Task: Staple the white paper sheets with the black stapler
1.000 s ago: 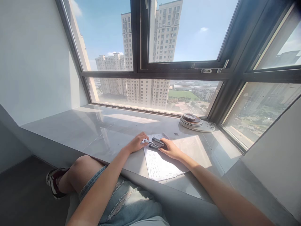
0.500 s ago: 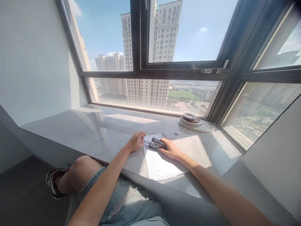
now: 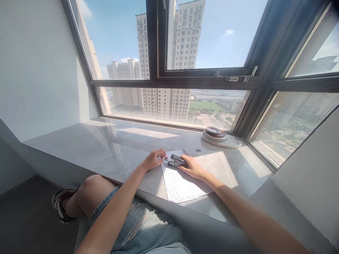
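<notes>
My right hand [image 3: 192, 167] is wrapped round the back of a black stapler [image 3: 178, 160], whose jaws are spread apart and face left. At the stapler's front end, my left hand [image 3: 154, 159] has its thumb and finger closed on a thin metal slide [image 3: 166, 159] that sticks out of the stapler. Most of that slide is hidden by the fingers. Under both hands lie sheets of paper [image 3: 178, 186] with rows of small print and a ragged lower edge. A short dark strip, which looks like staples [image 3: 198, 150], rests behind the stapler.
A stack of round plates or mats [image 3: 215, 135] sits at the back right of the tiled windowsill [image 3: 127, 144], by the window frame [image 3: 201, 84]. The sill's front edge runs just above my legs. A wall [image 3: 47, 77] closes the left side.
My left hand has shifted slightly right, toward the stapler, and less of the metal slide shows between them. My right hand and the papers are nearly still.
</notes>
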Motion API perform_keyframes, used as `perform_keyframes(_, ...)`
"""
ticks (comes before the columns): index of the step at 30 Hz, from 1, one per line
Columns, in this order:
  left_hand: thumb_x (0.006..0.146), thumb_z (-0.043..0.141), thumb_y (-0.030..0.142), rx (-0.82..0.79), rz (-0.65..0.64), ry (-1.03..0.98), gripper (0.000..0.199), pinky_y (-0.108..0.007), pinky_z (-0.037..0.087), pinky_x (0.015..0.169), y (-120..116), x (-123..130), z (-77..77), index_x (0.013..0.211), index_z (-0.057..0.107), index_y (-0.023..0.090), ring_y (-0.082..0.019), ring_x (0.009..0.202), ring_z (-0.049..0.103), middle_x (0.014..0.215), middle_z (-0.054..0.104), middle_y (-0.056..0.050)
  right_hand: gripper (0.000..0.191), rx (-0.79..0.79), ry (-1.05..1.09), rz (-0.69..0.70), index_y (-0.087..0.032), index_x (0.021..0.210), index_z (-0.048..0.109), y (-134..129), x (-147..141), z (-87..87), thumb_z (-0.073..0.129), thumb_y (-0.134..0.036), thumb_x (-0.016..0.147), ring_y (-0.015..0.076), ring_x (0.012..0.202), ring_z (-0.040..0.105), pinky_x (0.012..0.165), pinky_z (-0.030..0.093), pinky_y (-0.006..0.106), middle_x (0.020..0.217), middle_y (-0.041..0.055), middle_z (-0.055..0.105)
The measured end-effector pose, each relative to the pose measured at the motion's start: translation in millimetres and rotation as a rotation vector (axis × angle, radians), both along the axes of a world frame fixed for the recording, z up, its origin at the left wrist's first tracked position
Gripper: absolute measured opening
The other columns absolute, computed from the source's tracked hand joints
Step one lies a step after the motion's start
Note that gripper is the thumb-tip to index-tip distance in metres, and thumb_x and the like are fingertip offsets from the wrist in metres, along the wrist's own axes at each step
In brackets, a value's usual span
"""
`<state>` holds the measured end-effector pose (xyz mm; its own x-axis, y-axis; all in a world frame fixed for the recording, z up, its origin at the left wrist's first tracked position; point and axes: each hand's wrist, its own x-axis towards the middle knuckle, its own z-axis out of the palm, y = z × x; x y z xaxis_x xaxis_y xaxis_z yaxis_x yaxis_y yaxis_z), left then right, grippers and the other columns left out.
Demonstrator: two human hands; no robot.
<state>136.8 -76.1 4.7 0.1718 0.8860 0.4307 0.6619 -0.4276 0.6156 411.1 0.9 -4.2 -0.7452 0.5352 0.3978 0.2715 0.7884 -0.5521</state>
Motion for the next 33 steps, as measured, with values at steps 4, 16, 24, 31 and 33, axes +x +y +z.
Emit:
perform_keyframes(4, 0.087, 0.062, 0.02, 0.014, 0.013, -0.025, 0.015, -0.031, 0.05, 0.081, -1, 1, 1.9, 0.101, 0.06, 0.023, -0.016, 0.08, 0.068, 0.099, 0.078, -0.001, 0.015, 0.0, 0.0, 0.007, -0.019, 0.099, 0.059, 0, 0, 0.2, 0.061, -0.03, 0.088, 0.0195, 0.084, 0.058, 0.076, 0.042, 0.03, 0.095, 0.0038, 0.066)
perform_keyframes(16, 0.084, 0.067, 0.023, 0.013, 0.048, -0.01, 0.018, -0.033, 0.051, 0.08, 0, -2, 1.7, 0.101, 0.064, 0.022, -0.017, 0.075, 0.062, 0.09, 0.075, -0.001, 0.016, -0.017, -0.002, -0.01, -0.02, 0.098, 0.06, -1, -1, 0.2, 0.061, -0.031, 0.086, 0.0205, 0.084, 0.057, 0.077, 0.044, 0.032, 0.096, 0.0048, 0.067)
perform_keyframes(24, 0.084, 0.07, 0.035, -0.056, 0.069, -0.076, 0.022, -0.033, 0.05, 0.078, 0, -6, 2.4, 0.1, 0.068, 0.021, -0.019, 0.078, 0.067, 0.091, 0.079, -0.004, 0.015, -0.01, -0.006, 0.004, -0.02, 0.098, 0.058, 0, 0, 0.4, 0.06, -0.031, 0.088, 0.0197, 0.084, 0.057, 0.076, 0.043, 0.031, 0.095, 0.0038, 0.065)
perform_keyframes(31, 0.086, 0.069, 0.043, -0.234, -0.068, -0.289, 0.034, -0.025, 0.035, 0.053, -6, -5, 8.3, 0.108, 0.065, 0.017, -0.012, 0.054, 0.055, 0.089, 0.08, -0.008, 0.014, -0.023, -0.005, -0.001, -0.019, 0.097, 0.058, -1, 0, 1.9, 0.06, -0.031, 0.088, 0.0189, 0.082, 0.056, 0.075, 0.042, 0.03, 0.093, 0.0034, 0.065)
perform_keyframes(33, 0.086, 0.069, 0.044, -0.271, -0.115, -0.327, 0.036, -0.024, 0.032, 0.051, -9, -4, 11.4, 0.11, 0.063, 0.017, -0.011, 0.051, 0.053, 0.088, 0.08, -0.008, 0.015, -0.025, -0.011, 0.002, -0.02, 0.097, 0.057, -1, 0, 2.7, 0.06, -0.031, 0.088, 0.0189, 0.083, 0.056, 0.075, 0.042, 0.03, 0.094, 0.0035, 0.065)
